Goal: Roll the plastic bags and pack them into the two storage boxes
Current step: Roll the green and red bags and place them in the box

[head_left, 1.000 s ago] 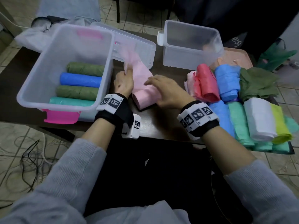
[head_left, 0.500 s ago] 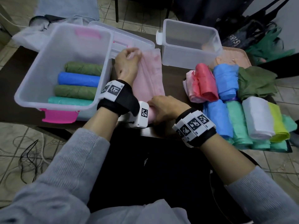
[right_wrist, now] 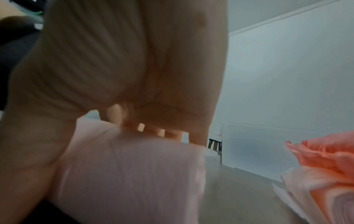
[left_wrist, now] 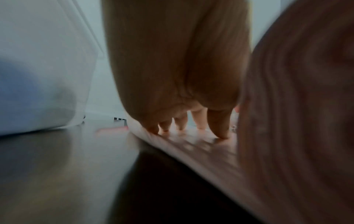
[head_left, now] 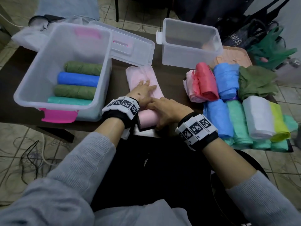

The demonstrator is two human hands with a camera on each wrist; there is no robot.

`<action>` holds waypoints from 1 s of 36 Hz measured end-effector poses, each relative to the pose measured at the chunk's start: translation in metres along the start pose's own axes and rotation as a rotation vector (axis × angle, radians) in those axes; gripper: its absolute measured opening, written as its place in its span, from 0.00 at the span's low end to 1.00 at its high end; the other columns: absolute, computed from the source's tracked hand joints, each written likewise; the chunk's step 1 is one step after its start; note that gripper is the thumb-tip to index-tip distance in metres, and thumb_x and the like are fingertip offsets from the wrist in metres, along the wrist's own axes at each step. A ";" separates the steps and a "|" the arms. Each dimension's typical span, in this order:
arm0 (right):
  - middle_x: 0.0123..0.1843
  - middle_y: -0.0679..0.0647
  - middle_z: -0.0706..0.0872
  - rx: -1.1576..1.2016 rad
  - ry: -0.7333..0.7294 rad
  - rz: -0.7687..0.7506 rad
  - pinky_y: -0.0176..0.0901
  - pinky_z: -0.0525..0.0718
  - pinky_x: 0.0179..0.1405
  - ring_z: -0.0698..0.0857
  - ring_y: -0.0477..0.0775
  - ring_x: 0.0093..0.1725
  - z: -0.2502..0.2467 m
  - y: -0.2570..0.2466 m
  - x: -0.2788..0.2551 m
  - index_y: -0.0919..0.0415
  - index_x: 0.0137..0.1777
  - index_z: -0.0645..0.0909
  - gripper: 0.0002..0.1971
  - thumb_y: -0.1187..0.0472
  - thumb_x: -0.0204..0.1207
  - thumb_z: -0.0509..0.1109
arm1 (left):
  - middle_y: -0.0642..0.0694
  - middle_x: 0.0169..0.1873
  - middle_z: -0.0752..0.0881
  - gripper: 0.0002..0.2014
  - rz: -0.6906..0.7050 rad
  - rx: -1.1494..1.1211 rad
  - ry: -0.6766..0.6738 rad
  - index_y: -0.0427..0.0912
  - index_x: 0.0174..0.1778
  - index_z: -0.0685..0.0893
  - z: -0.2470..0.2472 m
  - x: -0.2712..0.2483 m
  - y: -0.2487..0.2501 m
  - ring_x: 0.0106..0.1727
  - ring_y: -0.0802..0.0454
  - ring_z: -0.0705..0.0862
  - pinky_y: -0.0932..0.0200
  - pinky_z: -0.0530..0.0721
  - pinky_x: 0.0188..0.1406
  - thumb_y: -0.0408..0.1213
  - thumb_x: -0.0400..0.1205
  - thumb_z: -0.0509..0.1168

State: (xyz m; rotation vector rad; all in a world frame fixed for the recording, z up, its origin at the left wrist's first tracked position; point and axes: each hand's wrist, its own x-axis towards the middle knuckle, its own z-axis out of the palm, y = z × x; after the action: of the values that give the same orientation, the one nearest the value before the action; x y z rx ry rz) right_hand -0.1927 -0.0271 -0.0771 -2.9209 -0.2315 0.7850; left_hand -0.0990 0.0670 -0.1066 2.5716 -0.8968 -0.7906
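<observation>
A pale pink bag [head_left: 143,75] lies flat on the dark table, and its near end is wound into a roll [head_left: 147,119]. My left hand [head_left: 143,90] presses flat on the unrolled part with straight fingers [left_wrist: 218,124]. My right hand [head_left: 166,110] lies over the roll [right_wrist: 130,166], fingers and thumb curved round it. The big clear box [head_left: 24,90] with pink latches at the left holds several rolled bags, green, blue, green and teal. The smaller clear box [head_left: 190,53] at the back right is empty.
The big box's lid [head_left: 130,46] lies behind the pink bag. A pile of folded and loosely rolled bags [head_left: 254,118], red [right_wrist: 325,154], blue, green, white and yellow, fills the table's right side on a tray [head_left: 234,54]. Cables run over the tiled floor at the left.
My left hand has come back from the bag's far end to its middle, close to the roll. The bag now lies spread flat. My right hand stays on the roll.
</observation>
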 end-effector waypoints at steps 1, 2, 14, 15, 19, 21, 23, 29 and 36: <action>0.69 0.51 0.74 0.006 -0.004 0.004 0.55 0.75 0.59 0.74 0.58 0.64 0.001 -0.001 -0.001 0.48 0.70 0.73 0.36 0.55 0.60 0.79 | 0.40 0.83 0.45 0.29 0.018 0.016 -0.022 0.48 0.83 0.55 -0.001 0.000 0.002 0.83 0.41 0.40 0.47 0.45 0.80 0.39 0.86 0.57; 0.67 0.52 0.76 0.019 -0.001 0.002 0.54 0.77 0.58 0.76 0.58 0.64 0.002 -0.001 -0.001 0.50 0.69 0.74 0.34 0.57 0.60 0.79 | 0.41 0.83 0.45 0.29 0.034 0.028 -0.039 0.49 0.83 0.54 -0.002 0.000 0.003 0.83 0.41 0.39 0.46 0.44 0.80 0.40 0.86 0.57; 0.60 0.56 0.84 0.151 0.026 -0.057 0.36 0.74 0.47 0.82 0.57 0.59 0.000 0.000 -0.003 0.50 0.68 0.78 0.32 0.62 0.61 0.77 | 0.44 0.83 0.42 0.32 0.057 0.107 -0.080 0.50 0.84 0.48 -0.001 0.001 0.004 0.83 0.44 0.37 0.51 0.41 0.79 0.42 0.87 0.55; 0.59 0.56 0.85 0.167 0.028 -0.055 0.37 0.76 0.48 0.82 0.57 0.58 0.002 0.000 -0.003 0.51 0.67 0.79 0.31 0.61 0.60 0.78 | 0.45 0.83 0.42 0.32 0.053 0.088 -0.078 0.50 0.84 0.47 -0.001 0.001 0.004 0.83 0.45 0.37 0.51 0.41 0.80 0.42 0.86 0.56; 0.55 0.49 0.83 0.267 0.049 -0.007 0.43 0.80 0.53 0.82 0.53 0.55 0.007 0.004 -0.001 0.52 0.62 0.80 0.31 0.59 0.56 0.83 | 0.44 0.84 0.43 0.39 0.028 -0.109 -0.076 0.53 0.84 0.44 -0.001 0.004 -0.004 0.84 0.48 0.40 0.49 0.45 0.81 0.38 0.83 0.61; 0.53 0.47 0.80 0.313 0.069 0.013 0.41 0.77 0.49 0.80 0.52 0.52 0.007 0.007 0.000 0.54 0.60 0.76 0.32 0.58 0.55 0.84 | 0.42 0.83 0.49 0.40 0.031 -0.229 -0.045 0.53 0.84 0.46 -0.003 0.006 -0.009 0.84 0.47 0.48 0.50 0.50 0.82 0.38 0.81 0.64; 0.51 0.48 0.79 0.327 0.078 0.005 0.40 0.74 0.44 0.77 0.50 0.48 0.006 0.008 0.000 0.55 0.56 0.73 0.33 0.57 0.53 0.86 | 0.43 0.82 0.57 0.39 0.038 -0.323 0.058 0.51 0.83 0.50 -0.006 0.005 -0.010 0.82 0.47 0.57 0.56 0.56 0.80 0.38 0.81 0.66; 0.48 0.47 0.80 0.321 0.043 0.020 0.39 0.73 0.41 0.77 0.49 0.46 -0.002 0.009 0.000 0.55 0.51 0.78 0.31 0.51 0.50 0.88 | 0.42 0.71 0.73 0.23 0.012 -0.431 0.488 0.41 0.73 0.71 -0.014 -0.010 -0.003 0.70 0.48 0.74 0.62 0.69 0.68 0.34 0.81 0.64; 0.36 0.44 0.78 0.335 0.010 0.055 0.36 0.70 0.31 0.77 0.47 0.38 -0.005 0.012 0.003 0.53 0.38 0.75 0.23 0.49 0.53 0.87 | 0.48 0.41 0.90 0.07 -0.054 -0.290 0.182 0.43 0.42 0.90 -0.016 -0.052 0.006 0.43 0.53 0.87 0.55 0.86 0.52 0.39 0.79 0.67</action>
State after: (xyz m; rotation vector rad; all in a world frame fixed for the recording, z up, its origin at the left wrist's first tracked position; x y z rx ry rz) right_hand -0.1857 -0.0391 -0.0761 -2.6233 -0.0144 0.7358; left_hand -0.1273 0.0975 -0.0704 2.3736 -0.6116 -0.6350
